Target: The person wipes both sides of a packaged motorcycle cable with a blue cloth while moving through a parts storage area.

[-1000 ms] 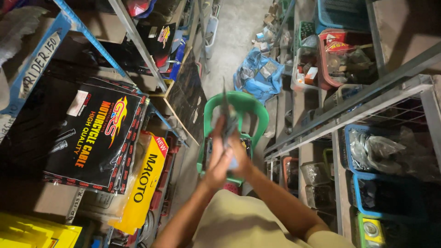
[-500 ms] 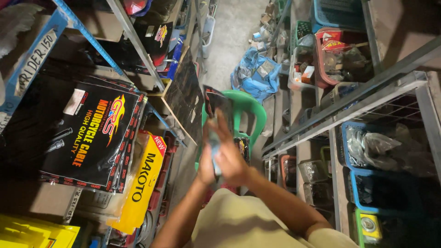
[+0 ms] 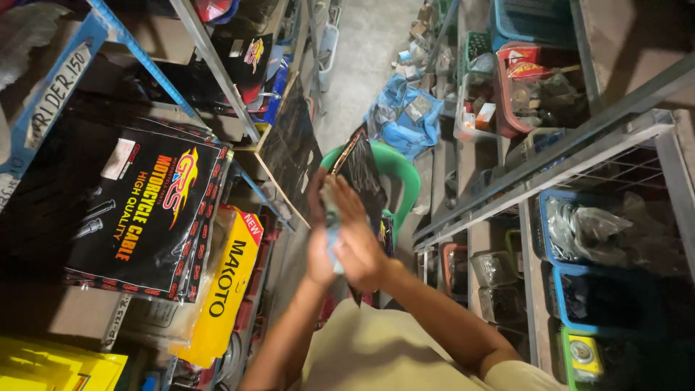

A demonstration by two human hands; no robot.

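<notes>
I hold a flat black plastic packet with a red-striped edge [image 3: 360, 174] upright in front of me, sandwiched between my two palms. A pale, narrow bit of wrapping [image 3: 333, 242] shows in the gap between my hands, though I cannot tell whether it belongs to the same packet. My left hand [image 3: 319, 246] presses against the packet from the left, fingers stretched upward along it. My right hand [image 3: 360, 242] lies flat against it from the right, fingers [image 3: 347, 206] straight and close together, so both hands are pressed in on the packet rather than curled around it.

Just behind the packet stands a green plastic chair [image 3: 400, 172] on the grey concrete floor [image 3: 362, 51] of the narrow aisle. Farther along the aisle lies a crumpled blue plastic bag [image 3: 405, 116].

To my left, a blue metal rack [image 3: 108, 29] carries a big black hanging packet with orange and yellow print [image 3: 145, 210], and just beside it a yellow plastic packet [image 3: 224, 289]. To my right, a grey metal shelf frame [image 3: 572, 156] holds a blue plastic crate of clear-bagged parts [image 3: 579, 232] and, higher up, a red plastic basket [image 3: 532, 83].
</notes>
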